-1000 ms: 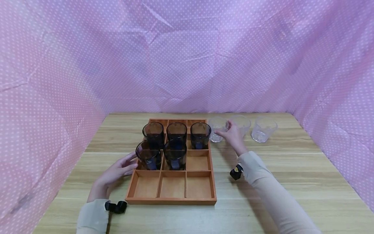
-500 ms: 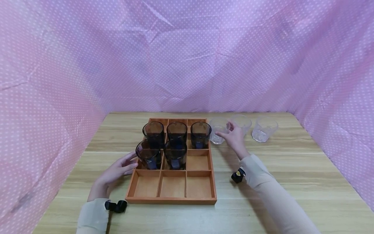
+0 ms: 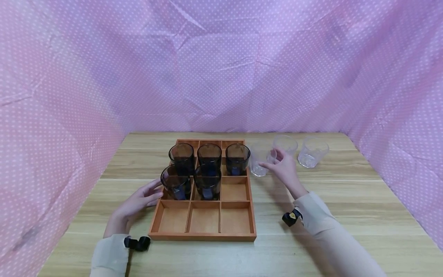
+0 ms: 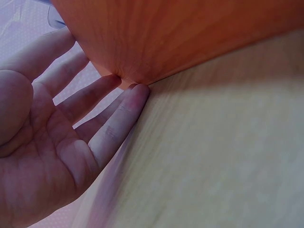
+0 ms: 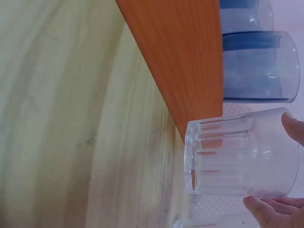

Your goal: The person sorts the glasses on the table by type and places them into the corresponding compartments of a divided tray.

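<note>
My right hand (image 3: 285,169) pinches a clear glass (image 3: 257,159) near its rim, thumb on one side and fingers on the other, just right of the wooden divided tray (image 3: 202,237). In the right wrist view this glass (image 5: 223,152) has a faceted lower part and looks raised a little off the table. My left hand (image 3: 136,202) touches the tray's left side with extended fingers; the left wrist view has its fingertips (image 4: 137,95) at the tray's lower corner. Several dark tinted glasses (image 3: 207,184) stand upright in the tray's middle rows.
Two more clear glasses, a middle one (image 3: 286,143) partly behind my right hand and a right one (image 3: 311,154), stand at the back right of the wooden table (image 3: 346,215). Pink dotted cloth (image 3: 221,77) hangs behind and at both sides.
My right hand has moved slightly toward me and to the right, and the clear glass has come nearer with it. The left hand, tray and dark glasses stay put.
</note>
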Available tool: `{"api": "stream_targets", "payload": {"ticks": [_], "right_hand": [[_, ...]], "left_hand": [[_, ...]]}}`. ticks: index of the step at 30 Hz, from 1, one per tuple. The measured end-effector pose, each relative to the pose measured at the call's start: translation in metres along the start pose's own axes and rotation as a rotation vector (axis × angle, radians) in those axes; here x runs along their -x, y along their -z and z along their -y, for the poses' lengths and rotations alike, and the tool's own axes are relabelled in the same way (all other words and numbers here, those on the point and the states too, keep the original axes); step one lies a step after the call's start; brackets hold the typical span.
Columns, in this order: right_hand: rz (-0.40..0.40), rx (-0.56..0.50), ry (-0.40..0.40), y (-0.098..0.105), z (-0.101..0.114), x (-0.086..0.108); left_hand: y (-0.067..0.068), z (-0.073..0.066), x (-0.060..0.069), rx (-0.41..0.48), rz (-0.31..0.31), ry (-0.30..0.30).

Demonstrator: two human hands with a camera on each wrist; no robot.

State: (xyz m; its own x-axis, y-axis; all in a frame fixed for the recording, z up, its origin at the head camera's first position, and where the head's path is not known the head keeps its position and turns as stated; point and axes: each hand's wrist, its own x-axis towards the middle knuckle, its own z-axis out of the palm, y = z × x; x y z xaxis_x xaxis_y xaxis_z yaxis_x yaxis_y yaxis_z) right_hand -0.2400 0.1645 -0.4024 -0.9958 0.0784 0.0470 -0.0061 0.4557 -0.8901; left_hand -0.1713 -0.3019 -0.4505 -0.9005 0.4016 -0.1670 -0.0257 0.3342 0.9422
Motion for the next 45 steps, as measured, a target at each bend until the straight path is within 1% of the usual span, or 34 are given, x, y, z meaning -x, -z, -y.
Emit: {"api": "stream_targets", "payload": {"ticks": [3,7,15,21,28,36,45], "right_hand": [[0.015,-0.039,0.018,0.004,0.0,0.009],[0.042,-0.052,0.04,0.01,0.0,0.02],[0.088,-0.054,0.047,0.022,0.004,0.04],[0.11,-0.062,0.072,0.026,0.01,0.055],[0.143,-0.04,0.11,0.033,0.015,0.073],[0.146,-0.005,0.186,0.038,0.015,0.097],[0.166,-0.013,0.192,0.036,0.015,0.12]], "left_hand": [[0.0,0.0,0.001,0.004,0.005,-0.011],[0.0,0.0,0.001,0.0,0.006,-0.012],[0.0,0.0,0.001,0.0,0.007,-0.007],[0.001,0.001,0.002,0.001,0.012,-0.021],[0.001,0.002,0.001,-0.016,0.005,-0.028],[0.001,0.004,0.0,-0.022,0.004,-0.029],[0.001,0.001,0.001,-0.031,-0.002,-0.021]]}}
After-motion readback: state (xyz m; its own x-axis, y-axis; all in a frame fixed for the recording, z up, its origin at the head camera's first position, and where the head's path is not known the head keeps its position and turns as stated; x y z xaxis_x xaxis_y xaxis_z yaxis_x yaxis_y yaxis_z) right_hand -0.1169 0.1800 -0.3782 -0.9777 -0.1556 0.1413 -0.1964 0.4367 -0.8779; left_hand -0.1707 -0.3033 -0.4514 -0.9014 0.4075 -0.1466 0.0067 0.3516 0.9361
